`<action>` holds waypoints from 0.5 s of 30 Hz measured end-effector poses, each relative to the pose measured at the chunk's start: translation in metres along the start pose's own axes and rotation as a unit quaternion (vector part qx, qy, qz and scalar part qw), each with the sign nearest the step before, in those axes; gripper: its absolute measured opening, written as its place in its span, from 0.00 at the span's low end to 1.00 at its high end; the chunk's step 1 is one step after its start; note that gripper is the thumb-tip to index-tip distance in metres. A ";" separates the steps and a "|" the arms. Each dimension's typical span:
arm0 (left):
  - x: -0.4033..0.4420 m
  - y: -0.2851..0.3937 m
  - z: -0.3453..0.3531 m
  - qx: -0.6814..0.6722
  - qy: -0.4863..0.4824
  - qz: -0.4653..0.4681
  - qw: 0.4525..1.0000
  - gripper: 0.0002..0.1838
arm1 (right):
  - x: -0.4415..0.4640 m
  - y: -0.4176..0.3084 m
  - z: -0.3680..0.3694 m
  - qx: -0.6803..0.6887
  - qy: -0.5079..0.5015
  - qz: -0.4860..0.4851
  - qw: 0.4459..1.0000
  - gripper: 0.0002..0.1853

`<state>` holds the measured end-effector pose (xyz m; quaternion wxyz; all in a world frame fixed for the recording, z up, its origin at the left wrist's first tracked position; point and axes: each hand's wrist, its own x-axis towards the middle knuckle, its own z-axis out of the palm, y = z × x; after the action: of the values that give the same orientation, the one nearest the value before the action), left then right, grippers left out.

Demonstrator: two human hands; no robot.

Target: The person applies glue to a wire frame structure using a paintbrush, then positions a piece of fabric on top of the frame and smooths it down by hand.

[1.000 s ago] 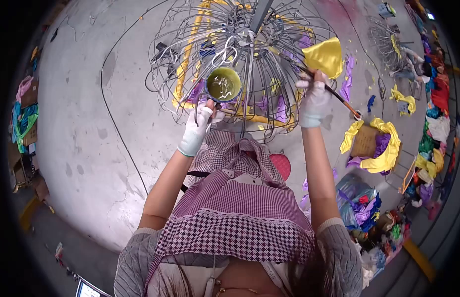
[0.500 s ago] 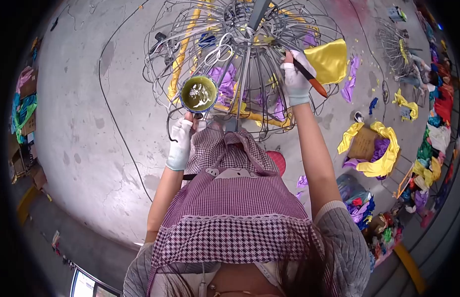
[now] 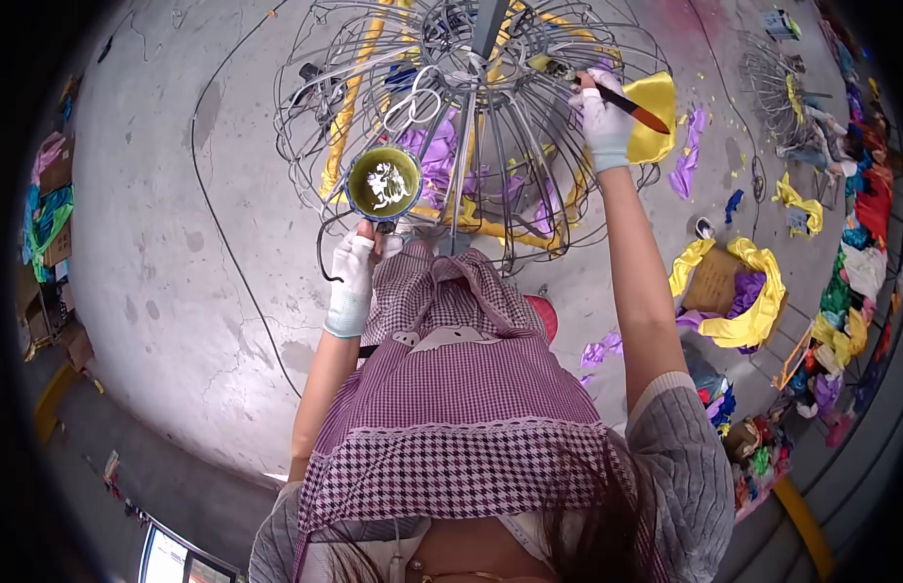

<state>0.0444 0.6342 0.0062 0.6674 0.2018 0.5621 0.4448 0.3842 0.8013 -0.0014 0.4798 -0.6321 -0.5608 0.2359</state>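
Observation:
My left hand [image 3: 352,267], in a white glove, is closed on the handle of a small round pot [image 3: 358,165] with a blue rim. Its inside is yellow-green, and a shiny liquid lies in it. A black cord curves beside that hand. In my gloved right hand [image 3: 604,121] is a paintbrush [image 3: 638,109] with a dark handle and an orange-red end. The bristles point left at the upper ribs of a large domed metal wire frame [image 3: 480,136]; I cannot tell if they touch. Yellow satin cloth [image 3: 655,121] hangs from the frame beside my right hand.
Purple cloth scraps [image 3: 686,165] lie on the concrete floor. A cardboard box [image 3: 714,282] draped with yellow and purple fabric stands at right. Another wire frame [image 3: 772,92] and a person [image 3: 822,136] are farther off. A long cable [image 3: 210,185] crosses the floor at left.
My right hand has moved up and a little right with the paintbrush, whose handle now lies flatter. The pot has shifted slightly left in view.

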 end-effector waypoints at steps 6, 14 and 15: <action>0.007 -0.008 0.003 0.003 -0.012 0.012 1.000 0.17 | 0.028 0.006 -0.005 0.000 -0.036 0.004 0.999 0.08; 0.009 -0.002 0.014 0.015 -0.019 0.011 1.000 0.17 | 0.002 0.002 -0.004 -0.078 -0.011 -0.120 0.990 0.07; 0.012 -0.002 0.016 0.013 -0.021 0.013 1.000 0.17 | 0.001 0.005 -0.001 -0.082 -0.004 -0.143 0.986 0.07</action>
<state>0.0593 0.6465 0.0027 0.6706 0.2267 0.5510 0.4419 0.3876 0.8024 -0.0056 0.4528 -0.5819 -0.6648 0.1204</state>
